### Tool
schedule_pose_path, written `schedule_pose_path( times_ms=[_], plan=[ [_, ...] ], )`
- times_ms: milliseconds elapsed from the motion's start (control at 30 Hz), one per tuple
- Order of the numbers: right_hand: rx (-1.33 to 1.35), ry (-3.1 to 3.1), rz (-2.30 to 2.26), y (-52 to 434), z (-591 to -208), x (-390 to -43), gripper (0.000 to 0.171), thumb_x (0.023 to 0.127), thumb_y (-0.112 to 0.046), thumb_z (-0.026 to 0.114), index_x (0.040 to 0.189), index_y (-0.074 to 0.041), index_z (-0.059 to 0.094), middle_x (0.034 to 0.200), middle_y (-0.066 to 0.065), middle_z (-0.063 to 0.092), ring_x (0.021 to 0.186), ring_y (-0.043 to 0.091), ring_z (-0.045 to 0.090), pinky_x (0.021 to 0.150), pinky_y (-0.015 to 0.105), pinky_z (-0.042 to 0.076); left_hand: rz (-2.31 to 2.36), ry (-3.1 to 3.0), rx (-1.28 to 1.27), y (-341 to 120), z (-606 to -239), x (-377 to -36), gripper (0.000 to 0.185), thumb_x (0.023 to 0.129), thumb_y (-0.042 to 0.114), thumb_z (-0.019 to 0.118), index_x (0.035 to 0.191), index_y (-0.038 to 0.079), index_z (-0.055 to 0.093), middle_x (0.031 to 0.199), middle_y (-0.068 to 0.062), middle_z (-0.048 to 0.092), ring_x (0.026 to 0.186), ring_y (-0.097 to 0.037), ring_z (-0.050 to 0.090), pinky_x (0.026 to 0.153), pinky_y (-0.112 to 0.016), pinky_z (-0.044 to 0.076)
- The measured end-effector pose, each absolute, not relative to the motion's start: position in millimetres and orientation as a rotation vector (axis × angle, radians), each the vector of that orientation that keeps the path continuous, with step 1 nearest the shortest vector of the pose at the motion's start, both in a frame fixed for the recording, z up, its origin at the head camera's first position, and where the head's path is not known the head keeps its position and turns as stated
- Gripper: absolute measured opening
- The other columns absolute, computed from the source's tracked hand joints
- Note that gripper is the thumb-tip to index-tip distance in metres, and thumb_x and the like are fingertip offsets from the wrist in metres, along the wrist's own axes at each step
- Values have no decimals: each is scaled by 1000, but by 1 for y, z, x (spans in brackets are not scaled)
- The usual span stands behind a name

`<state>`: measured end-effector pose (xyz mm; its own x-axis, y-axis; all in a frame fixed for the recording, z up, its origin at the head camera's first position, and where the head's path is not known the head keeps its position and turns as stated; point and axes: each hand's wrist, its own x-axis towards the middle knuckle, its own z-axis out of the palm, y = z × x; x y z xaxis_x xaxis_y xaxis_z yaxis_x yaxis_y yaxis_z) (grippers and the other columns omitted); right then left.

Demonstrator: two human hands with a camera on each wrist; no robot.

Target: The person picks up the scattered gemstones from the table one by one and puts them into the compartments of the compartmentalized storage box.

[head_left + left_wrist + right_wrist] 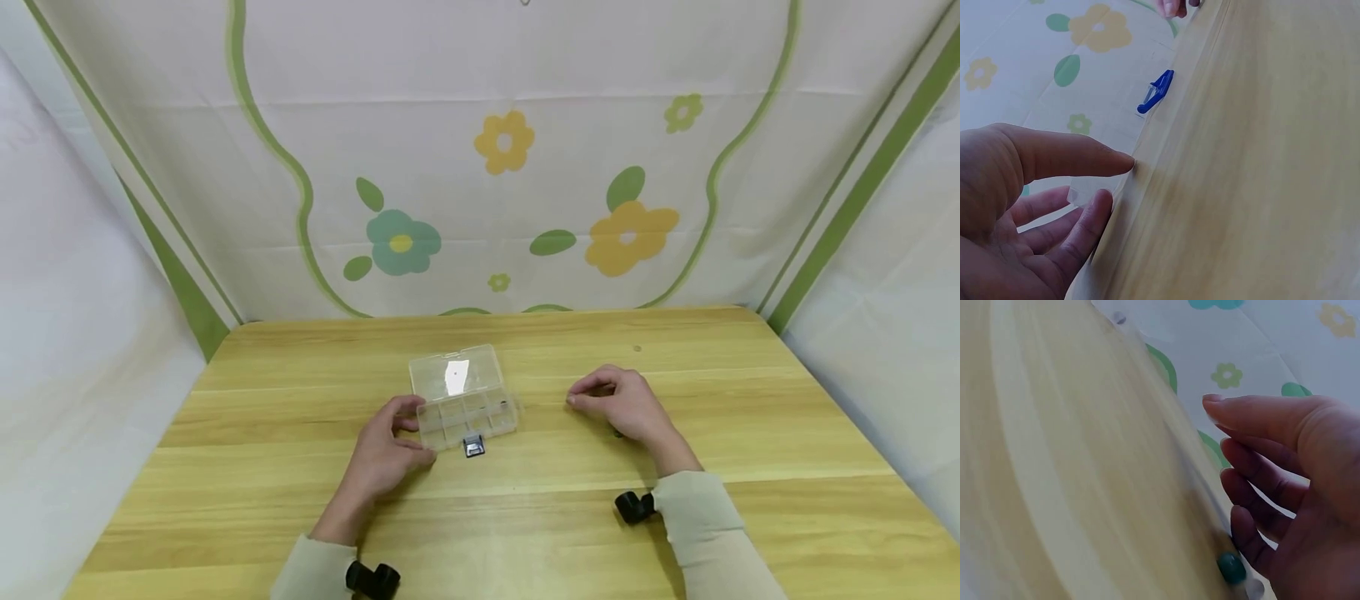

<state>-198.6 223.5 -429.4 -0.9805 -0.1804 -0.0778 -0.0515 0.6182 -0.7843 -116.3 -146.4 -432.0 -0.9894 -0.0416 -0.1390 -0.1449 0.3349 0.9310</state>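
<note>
A clear plastic compartment box (463, 402) stands at the middle of the wooden table (300, 433), its lid tilted open toward the back and a small blue latch (472, 447) at its front edge. My left hand (416, 433) touches the box's left front corner, thumb and fingers fairly straight. In the left wrist view the thumb tip and a finger of that hand (1113, 184) bracket the box's corner (1079, 194), with the latch (1157, 90) farther along. My right hand (592, 398) rests right of the box, fingers loosely curled, holding nothing. A small green bead (1232, 567) lies on the table by its little finger.
A floral white cloth (502, 167) hangs behind the table, and white cloth closes off both sides. Black wrist cameras (372, 577) sit at my sleeves. The table's rear edge meets the cloth just behind the box.
</note>
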Motion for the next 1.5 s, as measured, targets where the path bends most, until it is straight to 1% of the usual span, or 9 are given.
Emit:
schedule_pose_path(
  times_ms=[233,433,633,767,900,1067,1500],
  plan=[
    [-184,2683,-1368,209,-421,-197,21,94,-38,84,108,-23,83,118,2,75,107,23,71,90,36,58,1719,2529,-137,-144,-426,-119,79,71,-15,86,143,6,61,128,-23,64,87,-24,72,81,-38,67],
    [-197,2676,-1373,196,-419,-197,19,94,-37,85,106,-22,83,117,2,74,105,23,69,89,35,56,1719,2536,-114,-143,-423,-121,79,71,-15,87,143,5,60,133,-22,63,91,-25,72,82,-38,67],
    [-209,2637,-1413,183,-421,-192,17,93,-35,86,105,-23,83,116,1,74,102,23,66,85,35,54,1723,2521,-125,-141,-425,-120,78,71,-15,86,143,5,60,130,-23,62,89,-25,71,81,-38,67],
    [-198,2610,-1468,175,-423,-191,16,92,-32,87,104,-22,83,116,2,73,101,23,66,83,35,55,1707,2531,-126,-141,-425,-120,78,71,-14,86,142,6,61,131,-22,63,88,-24,71,81,-38,66],
    [-211,2596,-1495,167,-424,-191,18,92,-32,87,104,-19,84,117,3,73,102,23,66,83,33,55,1706,2535,-124,-140,-426,-120,77,72,-14,86,142,6,61,132,-21,63,88,-24,71,81,-37,66],
    [-215,2588,-1518,160,-424,-191,19,92,-31,87,105,-17,84,117,4,74,104,23,66,84,33,54,1707,2530,-126,-140,-427,-120,77,72,-15,86,142,6,61,133,-21,63,89,-24,71,81,-37,66],
    [-213,2525,-1557,145,-427,-189,17,92,-29,87,104,-18,83,114,2,72,103,22,66,84,33,54,1733,2501,-133,-137,-428,-118,78,71,-16,86,142,5,61,134,-21,63,89,-25,72,81,-37,67]
  ],
)
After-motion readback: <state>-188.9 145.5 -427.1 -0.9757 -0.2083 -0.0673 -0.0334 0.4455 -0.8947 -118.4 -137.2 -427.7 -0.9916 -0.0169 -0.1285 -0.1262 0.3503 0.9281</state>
